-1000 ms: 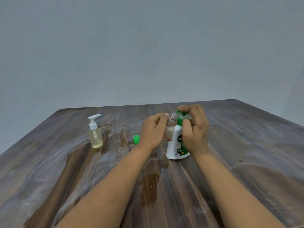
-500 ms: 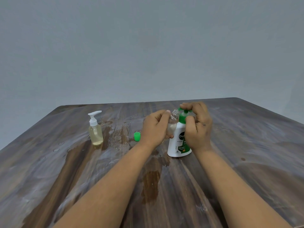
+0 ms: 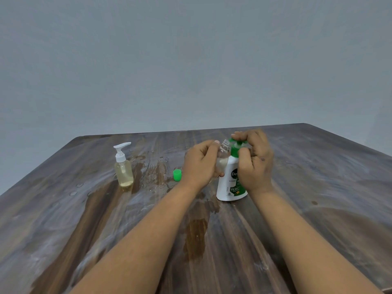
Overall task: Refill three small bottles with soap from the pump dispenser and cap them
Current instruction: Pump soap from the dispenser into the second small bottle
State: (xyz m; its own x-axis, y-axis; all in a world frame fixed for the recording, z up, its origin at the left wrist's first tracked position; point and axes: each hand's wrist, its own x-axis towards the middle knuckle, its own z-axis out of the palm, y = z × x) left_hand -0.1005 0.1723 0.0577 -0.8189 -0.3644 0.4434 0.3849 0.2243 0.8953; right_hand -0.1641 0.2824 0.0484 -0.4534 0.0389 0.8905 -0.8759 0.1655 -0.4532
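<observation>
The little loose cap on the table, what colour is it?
Bright green; the cap shows clearly in the head view.

- Left hand (image 3: 200, 164): fingers curled round a small clear bottle (image 3: 223, 154), which is held tilted with its open neck just beside the green spout of the pump dispenser (image 3: 231, 183).
- Right hand (image 3: 255, 160): fingers curled over the green pump head, thumb against the neck.
- Pump dispenser: white body with green label, standing upright on the wooden table (image 3: 318, 209).
- Green cap (image 3: 177, 174): lying on the table left of the left hand, apart from it.
- Second small bottle (image 3: 123, 168): white pump top, pale yellow liquid inside, upright at far left.
- Table surface: wet streaks and droplets between the bottles.
</observation>
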